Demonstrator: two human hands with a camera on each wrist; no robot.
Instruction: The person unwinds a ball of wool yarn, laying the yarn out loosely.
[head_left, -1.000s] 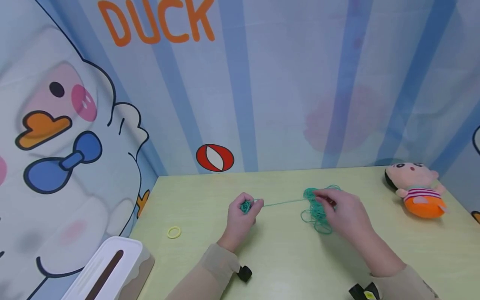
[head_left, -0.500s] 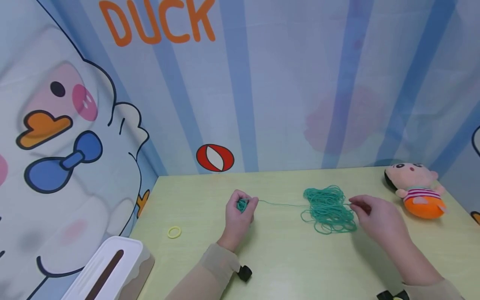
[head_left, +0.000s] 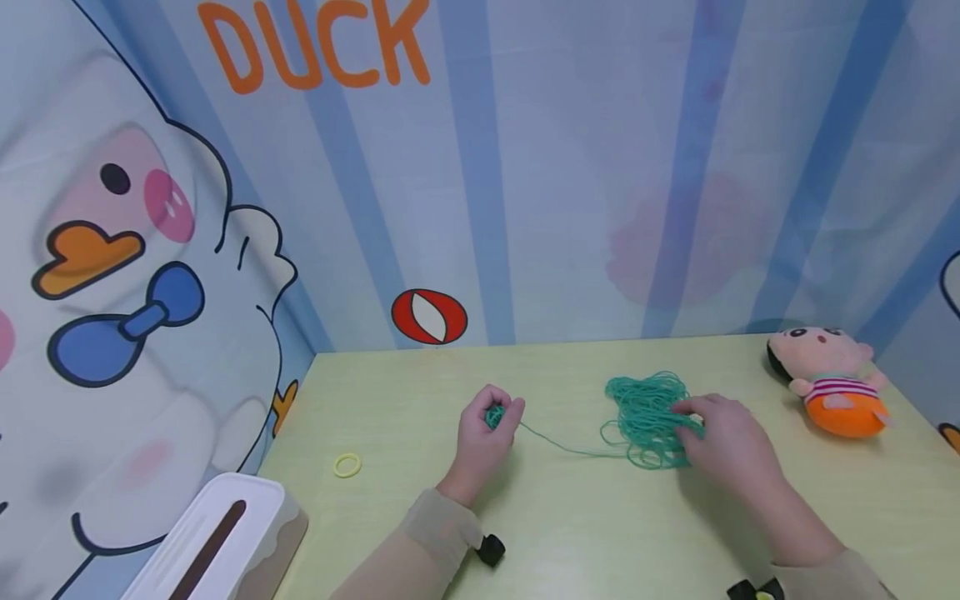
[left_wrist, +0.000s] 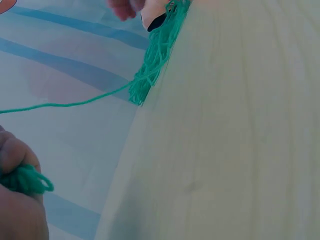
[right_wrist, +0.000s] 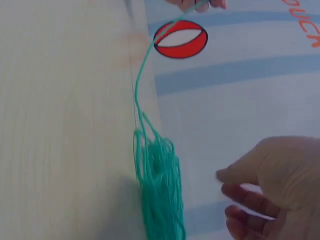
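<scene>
My left hand (head_left: 486, 437) grips a small wound bundle of green yarn (head_left: 494, 417), whose looped end (left_wrist: 31, 181) pokes out of the fist in the left wrist view. A single slack strand (head_left: 570, 450) runs from it to a loose, flat pile of green yarn (head_left: 648, 417) on the table. At the right side of that pile is my right hand (head_left: 727, 437), fingers loosely bent and overlapping the strands in the head view. In the right wrist view the thumb and fingers (right_wrist: 250, 197) stand a little apart, with no yarn visible between them.
A plush doll (head_left: 832, 383) in orange lies at the back right of the table (head_left: 570, 533). Toward the left is a yellow ring (head_left: 347, 465). A white-lidded box with a dark slot (head_left: 225, 525) stands at the front left. Behind hangs a printed curtain (head_left: 555, 167).
My right hand went from over the pile out to the right, pinching a strand, then came back left to the pile's edge. The strand now sags lower. My left hand stayed nearly in place.
</scene>
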